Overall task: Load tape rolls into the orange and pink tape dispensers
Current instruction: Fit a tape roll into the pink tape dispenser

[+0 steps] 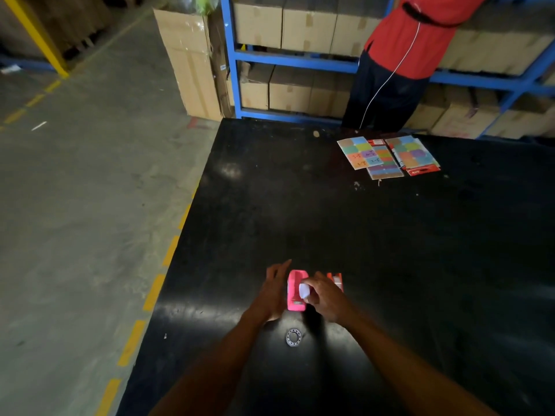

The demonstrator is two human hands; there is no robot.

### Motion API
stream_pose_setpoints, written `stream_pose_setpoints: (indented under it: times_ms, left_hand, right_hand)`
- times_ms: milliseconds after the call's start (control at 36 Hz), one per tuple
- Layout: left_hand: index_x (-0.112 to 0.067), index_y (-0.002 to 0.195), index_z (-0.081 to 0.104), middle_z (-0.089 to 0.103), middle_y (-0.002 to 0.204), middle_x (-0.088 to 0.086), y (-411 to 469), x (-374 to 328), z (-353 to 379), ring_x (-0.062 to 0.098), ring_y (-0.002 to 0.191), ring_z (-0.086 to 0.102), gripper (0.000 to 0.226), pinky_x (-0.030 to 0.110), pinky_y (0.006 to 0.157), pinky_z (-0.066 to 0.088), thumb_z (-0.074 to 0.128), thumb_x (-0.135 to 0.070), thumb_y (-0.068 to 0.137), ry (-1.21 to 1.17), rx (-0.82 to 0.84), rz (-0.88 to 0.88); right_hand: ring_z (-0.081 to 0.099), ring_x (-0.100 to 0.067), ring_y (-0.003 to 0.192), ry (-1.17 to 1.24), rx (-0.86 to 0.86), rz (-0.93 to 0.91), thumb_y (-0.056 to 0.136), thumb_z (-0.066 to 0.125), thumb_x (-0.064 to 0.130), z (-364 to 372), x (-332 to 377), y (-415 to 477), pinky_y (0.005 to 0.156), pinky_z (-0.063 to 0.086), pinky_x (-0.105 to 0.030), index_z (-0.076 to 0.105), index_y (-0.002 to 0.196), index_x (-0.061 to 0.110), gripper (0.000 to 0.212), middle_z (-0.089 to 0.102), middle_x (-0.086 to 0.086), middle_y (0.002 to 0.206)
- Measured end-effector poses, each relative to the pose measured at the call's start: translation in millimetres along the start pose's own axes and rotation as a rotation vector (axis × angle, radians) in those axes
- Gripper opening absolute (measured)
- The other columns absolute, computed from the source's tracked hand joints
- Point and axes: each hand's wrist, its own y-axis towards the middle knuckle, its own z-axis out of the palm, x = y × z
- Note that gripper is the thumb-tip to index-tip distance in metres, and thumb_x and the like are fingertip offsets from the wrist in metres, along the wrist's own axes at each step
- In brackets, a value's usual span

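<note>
A pink tape dispenser [294, 291] lies on the black table [390, 235] near its front. My left hand [274, 291] rests against the dispenser's left side with fingers spread. My right hand [326, 295] grips a whitish tape roll [304, 290] over the dispenser's open cavity. Just right of it, partly hidden behind my right hand, stands the orange tape dispenser [335, 279]. A small ring-shaped tape roll [293, 337] lies flat on the table closer to me, between my forearms.
Colourful sticker sheets and red packets [387, 156] lie at the table's far right. A person in a red top [405, 52] stands behind the table by blue shelving [237, 55] with cardboard boxes. The table's left edge drops to a concrete floor [90, 175] with yellow dashes.
</note>
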Motion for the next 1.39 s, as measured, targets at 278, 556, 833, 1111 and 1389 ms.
stream_pose_setpoints:
  times_ms: [278,556,833,1111,1389]
  left_hand:
    - [-0.004,0.107,0.073,0.074,0.103,0.023,-49.9,-27.7,18.3,0.018,0.085,0.069,0.02,0.034,0.078,0.059,0.067,-0.013,0.09,-0.554,-0.171,-0.245]
    - [0.0,0.097,0.075,0.072,0.087,0.021,-61.0,-46.7,14.3,0.025,0.076,0.067,0.014,0.036,0.075,0.057,0.07,-0.006,0.086,-0.757,-0.245,-0.247]
    - [0.01,0.102,0.071,0.071,0.101,0.034,-67.5,-51.9,17.9,0.048,0.098,0.068,0.024,0.058,0.09,0.056,0.074,-0.004,0.083,-0.7,-0.206,-0.228]
    - [0.004,0.102,0.074,0.075,0.098,0.026,-69.8,-46.7,21.4,0.04,0.095,0.072,0.023,0.052,0.089,0.058,0.075,-0.007,0.082,-0.559,-0.209,-0.218]
    - [-0.003,0.1,0.071,0.075,0.099,0.015,-71.0,-32.5,15.7,0.027,0.094,0.071,0.016,0.037,0.086,0.054,0.057,-0.008,0.093,-0.277,-0.12,-0.102]
  right_hand:
    - [0.058,-0.019,0.104,0.092,-0.15,-0.035,0.092,0.058,0.019,1.6,22.5,-36.1,0.098,0.025,-0.024,0.066,0.11,0.014,0.02,0.06,-0.005,0.108]
    - [0.063,-0.027,0.096,0.207,-0.249,-0.037,0.086,0.071,0.015,-19.2,39.2,-61.0,0.091,0.049,-0.036,0.068,0.117,0.01,0.032,0.063,-0.015,0.104]
    - [0.063,-0.026,0.09,0.152,-0.205,-0.071,0.082,0.073,0.017,-25.1,36.5,-72.6,0.091,0.044,-0.038,0.072,0.091,0.007,0.013,0.073,-0.011,0.092]
    - [0.063,-0.022,0.096,0.151,-0.17,-0.002,0.091,0.061,0.018,-11.2,30.3,-72.7,0.121,0.009,-0.041,0.069,0.093,0.009,0.012,0.07,-0.013,0.095]
    - [0.066,-0.027,0.091,0.261,-0.119,0.015,0.086,0.068,0.02,-11.4,44.2,-74.0,0.096,0.047,-0.041,0.071,0.09,0.001,0.019,0.073,-0.014,0.093]
